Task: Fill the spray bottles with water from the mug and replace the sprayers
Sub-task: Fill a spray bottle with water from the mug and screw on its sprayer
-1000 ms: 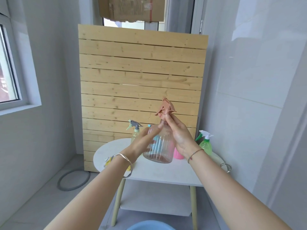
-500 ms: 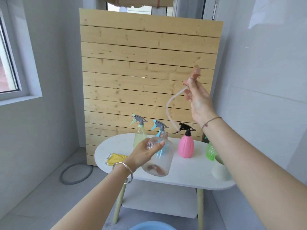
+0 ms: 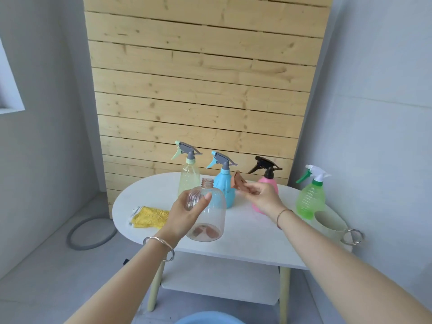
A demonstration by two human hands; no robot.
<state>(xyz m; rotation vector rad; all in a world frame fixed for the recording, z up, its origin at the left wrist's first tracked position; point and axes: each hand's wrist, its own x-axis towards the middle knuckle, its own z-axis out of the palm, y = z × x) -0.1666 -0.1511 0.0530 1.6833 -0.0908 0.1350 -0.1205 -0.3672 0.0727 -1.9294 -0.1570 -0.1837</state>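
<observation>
L hand (image 3: 187, 211) fingers curled round clear ribbed plastic bottle (image 3: 210, 220), threaded neck uncapped, near front edge of white oval table (image 3: 245, 242). R hand (image 3: 259, 195) fingertips pinch brown sprayer (image 3: 237, 181).

Clear bottle (image 3: 210, 220), uncapped, upright, brownish sprayer (image 3: 236, 181) detached, just right of its neck

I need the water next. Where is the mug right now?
In the head view, the mug stands at the right end of the white table, just in front of the green spray bottle.
</observation>
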